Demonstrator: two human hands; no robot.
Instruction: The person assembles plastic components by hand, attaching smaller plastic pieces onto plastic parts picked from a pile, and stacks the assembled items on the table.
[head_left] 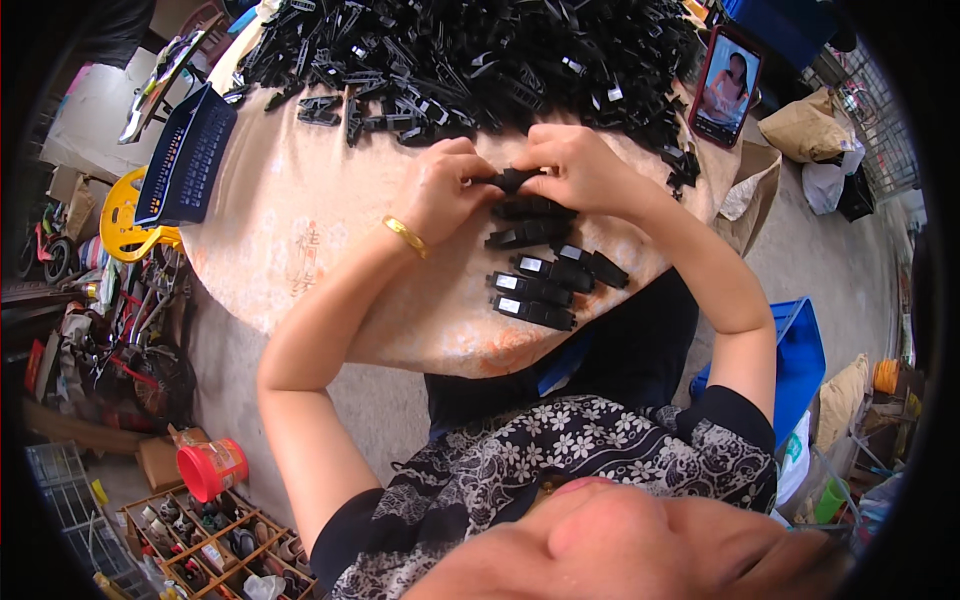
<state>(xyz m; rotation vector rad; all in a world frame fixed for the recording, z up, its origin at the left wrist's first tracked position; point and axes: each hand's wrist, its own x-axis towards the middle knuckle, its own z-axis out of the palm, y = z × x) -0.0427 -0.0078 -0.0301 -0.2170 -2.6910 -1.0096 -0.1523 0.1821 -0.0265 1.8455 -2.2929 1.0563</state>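
Between the fingertips of both hands is a small black plastic part (512,180), held just above the cloth-covered table (260,230). My left hand (447,185) pinches its left end, and a gold bracelet circles that wrist. Its right end is pinched by my right hand (572,170). Right below the hands, several similar black parts (527,234) lie in a loose column, some bearing white labels. A big heap of black plastic pieces (450,60) covers the far side of the table. My fingers partly hide the held part.
A phone (724,88) stands upright at the table's right edge. To the left, a dark blue basket (185,155) rests by a yellow plastic stool (125,215). A blue bin (800,345) is on the floor at right; a red bucket (212,470) sits near a shoe rack (215,545) at lower left.
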